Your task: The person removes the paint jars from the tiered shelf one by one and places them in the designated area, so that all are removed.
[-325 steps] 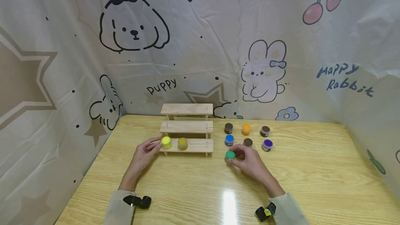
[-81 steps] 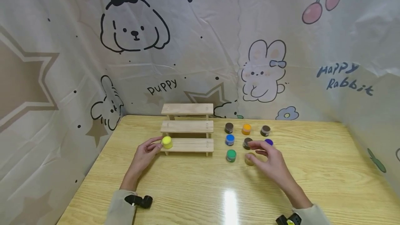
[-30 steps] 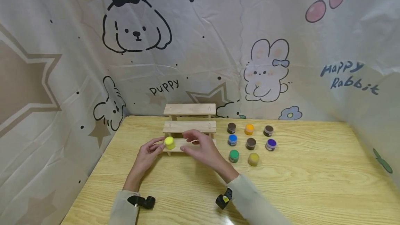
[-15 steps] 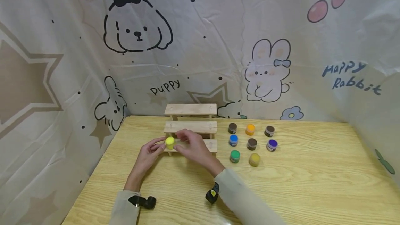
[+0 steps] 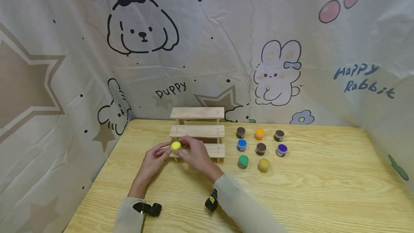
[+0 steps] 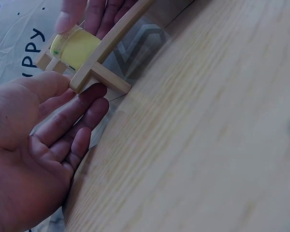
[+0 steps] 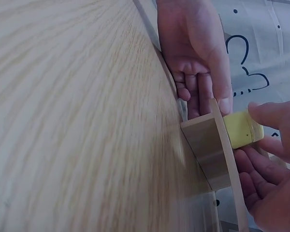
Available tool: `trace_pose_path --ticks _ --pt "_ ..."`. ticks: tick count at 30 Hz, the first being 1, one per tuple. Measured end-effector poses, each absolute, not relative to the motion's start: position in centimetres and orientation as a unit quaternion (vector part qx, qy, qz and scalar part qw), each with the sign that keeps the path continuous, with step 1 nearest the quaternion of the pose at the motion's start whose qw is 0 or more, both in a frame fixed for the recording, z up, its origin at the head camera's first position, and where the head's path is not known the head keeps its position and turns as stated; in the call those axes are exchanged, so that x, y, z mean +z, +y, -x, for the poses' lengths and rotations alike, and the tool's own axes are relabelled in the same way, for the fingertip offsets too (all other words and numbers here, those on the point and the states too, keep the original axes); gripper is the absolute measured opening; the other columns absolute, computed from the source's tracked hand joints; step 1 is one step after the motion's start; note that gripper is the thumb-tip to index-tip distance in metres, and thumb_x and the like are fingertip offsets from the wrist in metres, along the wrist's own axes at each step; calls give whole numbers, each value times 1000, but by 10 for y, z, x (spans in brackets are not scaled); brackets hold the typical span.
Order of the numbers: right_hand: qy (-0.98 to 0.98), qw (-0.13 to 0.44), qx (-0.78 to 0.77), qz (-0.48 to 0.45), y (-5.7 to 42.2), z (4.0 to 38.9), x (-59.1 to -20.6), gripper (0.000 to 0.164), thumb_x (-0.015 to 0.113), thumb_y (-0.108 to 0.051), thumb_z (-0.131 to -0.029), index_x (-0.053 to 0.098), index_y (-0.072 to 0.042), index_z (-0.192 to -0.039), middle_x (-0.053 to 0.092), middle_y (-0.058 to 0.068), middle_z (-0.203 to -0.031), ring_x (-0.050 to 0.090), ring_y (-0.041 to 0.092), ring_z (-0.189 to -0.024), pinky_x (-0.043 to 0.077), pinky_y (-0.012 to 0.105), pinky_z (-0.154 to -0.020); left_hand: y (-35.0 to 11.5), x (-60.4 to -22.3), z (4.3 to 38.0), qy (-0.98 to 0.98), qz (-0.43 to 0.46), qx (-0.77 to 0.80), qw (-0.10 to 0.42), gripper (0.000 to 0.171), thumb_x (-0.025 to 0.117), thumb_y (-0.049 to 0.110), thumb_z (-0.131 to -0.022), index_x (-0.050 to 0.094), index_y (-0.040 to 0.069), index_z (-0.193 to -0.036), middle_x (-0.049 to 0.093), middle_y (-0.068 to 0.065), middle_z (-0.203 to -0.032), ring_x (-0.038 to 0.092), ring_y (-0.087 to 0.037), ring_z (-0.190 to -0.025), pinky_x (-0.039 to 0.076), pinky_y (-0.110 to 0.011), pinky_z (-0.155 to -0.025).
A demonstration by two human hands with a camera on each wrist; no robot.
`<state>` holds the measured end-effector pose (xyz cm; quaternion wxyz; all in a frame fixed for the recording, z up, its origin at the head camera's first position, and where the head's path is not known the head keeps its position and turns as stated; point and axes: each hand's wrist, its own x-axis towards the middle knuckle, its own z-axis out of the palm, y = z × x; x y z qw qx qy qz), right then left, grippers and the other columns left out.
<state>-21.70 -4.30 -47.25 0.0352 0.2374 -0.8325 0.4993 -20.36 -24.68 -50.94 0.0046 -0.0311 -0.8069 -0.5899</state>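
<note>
A small wooden three-step stand [image 5: 197, 131] stands at the back of the table. On the left end of its lowest step sits a bright yellow paint jar [image 5: 176, 145]. My right hand [image 5: 198, 156] pinches this jar [image 7: 239, 129] between thumb and fingers, near its lid. The jar appears to rest on the step in both wrist views. My left hand [image 5: 152, 161] holds the left end of the lowest step; in the left wrist view its thumb lies on the board's end and its fingers [image 6: 70, 121] bend below it.
Right of the stand, several paint jars stand in rows: dark brown [image 5: 240, 132], orange [image 5: 259, 134], another dark one [image 5: 279, 135], blue [image 5: 241, 145], dark brown [image 5: 260, 149], purple [image 5: 281, 150], green [image 5: 243, 161] and dark yellow [image 5: 263, 165]. A printed curtain [image 5: 210, 53] hangs behind the table.
The dark yellow jar went from the lowest step to the table, and the green jar was set down. My right hand then moved left and took hold of the yellow jar. The left hand stayed.
</note>
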Motion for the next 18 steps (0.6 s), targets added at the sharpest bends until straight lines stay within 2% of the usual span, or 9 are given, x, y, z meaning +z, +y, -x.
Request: trace_pose_path --ticks 7,18 --pt "-843 41 483 -234 -48 219 -476 31 79 -16 -93 70 -7 -121 73 5 -112 69 21 -101 56 34 -88 -249 -510 203 -808 36 -588 10 38 64 19 -104 62 4 -139 73 -17 -119 69 -11 -106 51 -19 -86" --pt "-841 34 488 -231 -41 215 -472 29 78 -17 -94 69 -8 -121 72 3 -111 68 19 -100 54 29 -88 -248 -511 205 -806 34 -591 1 38 64 20 -104 63 7 -139 73 -17 -120 68 -8 -105 50 -19 -88"
